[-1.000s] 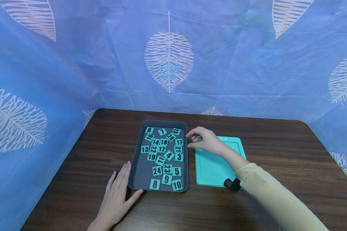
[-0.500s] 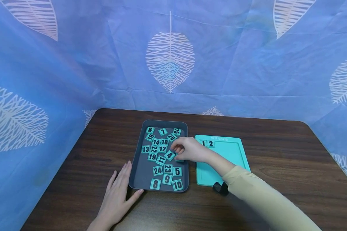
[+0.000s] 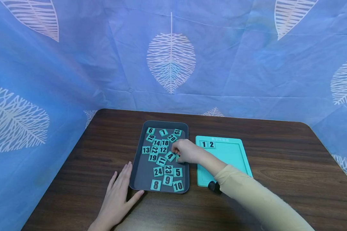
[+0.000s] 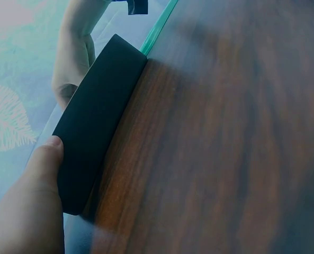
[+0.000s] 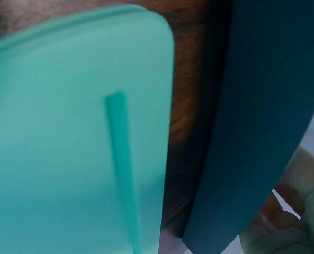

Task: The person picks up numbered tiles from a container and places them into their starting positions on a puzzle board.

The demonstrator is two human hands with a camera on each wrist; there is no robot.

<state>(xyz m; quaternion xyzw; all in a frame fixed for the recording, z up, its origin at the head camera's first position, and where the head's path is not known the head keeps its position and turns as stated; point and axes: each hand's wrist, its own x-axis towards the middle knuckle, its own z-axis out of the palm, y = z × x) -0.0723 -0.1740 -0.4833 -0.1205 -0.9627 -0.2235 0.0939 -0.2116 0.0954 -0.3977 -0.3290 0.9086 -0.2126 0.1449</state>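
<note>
A dark grey tray [image 3: 138, 173] holds several turquoise number tiles with black digits, among them a 4 tile [image 3: 170, 156] and a 5 tile [image 3: 177, 172]. Inside its right side, my right hand [image 3: 188, 151] pinches a number tile [image 3: 177, 157] with curled fingers; its digit is mostly covered. Tiles 17 and 21 are hidden behind that hand. My left hand [image 3: 115, 195] lies at the tray's lower left corner, fingers straight along the side wall. In the left wrist view its thumb [image 4: 48, 159] touches the tray wall [image 4: 98, 127].
Right of the tray lies a turquoise board [image 3: 228, 157], with a 1 tile [image 3: 203, 144] and a 2 tile [image 3: 211, 144] in its top left corner. My right forearm passes over the board's lower part. Dark wooden table [image 3: 110, 138]; blue leaf-print cloth [image 3: 118, 64] hangs behind.
My right hand has moved left from between board and tray into the tray, onto a tile at the right side. Tiles 1 and 2 on the board came into sight. The left hand stays put.
</note>
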